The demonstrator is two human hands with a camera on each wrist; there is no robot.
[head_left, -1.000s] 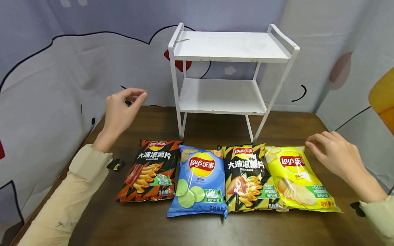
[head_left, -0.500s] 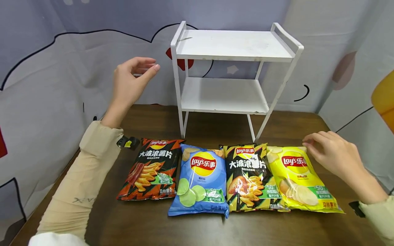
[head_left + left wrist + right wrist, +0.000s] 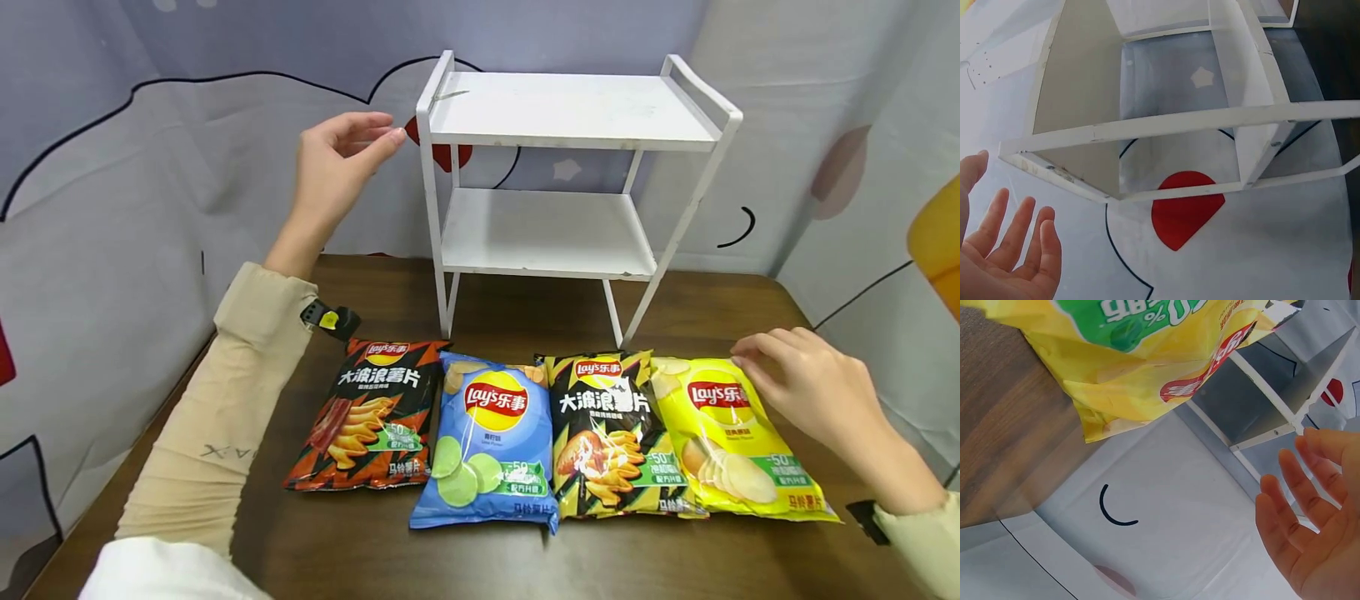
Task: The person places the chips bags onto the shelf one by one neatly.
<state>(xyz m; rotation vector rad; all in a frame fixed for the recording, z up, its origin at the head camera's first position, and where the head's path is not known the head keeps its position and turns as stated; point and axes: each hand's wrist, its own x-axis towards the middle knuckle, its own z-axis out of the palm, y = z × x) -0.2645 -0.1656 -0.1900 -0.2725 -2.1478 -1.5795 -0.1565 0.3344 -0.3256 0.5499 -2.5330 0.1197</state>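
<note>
My left hand is raised beside the upper left end of the white two-tier shelf. Its fingers are relaxed and hold nothing; a gap separates them from the frame in the left wrist view. Over at the right, my right hand hovers by the upper right corner of a yellow chip bag, fingers loosely bent around nothing. Left of that bag lie a black-and-gold chip bag, a blue chip bag and a black-and-red chip bag, all in one row.
The bags lie flat on a brown wooden table, with the shelf standing behind them. A patterned cloth hangs around the back and sides. Something orange-yellow shows at the right edge.
My left hand has risen and moved right toward the shelf's upper left end, its fingers spreading somewhat. My right hand has shifted slightly left, toward the yellow chip bag. The bags stay put.
</note>
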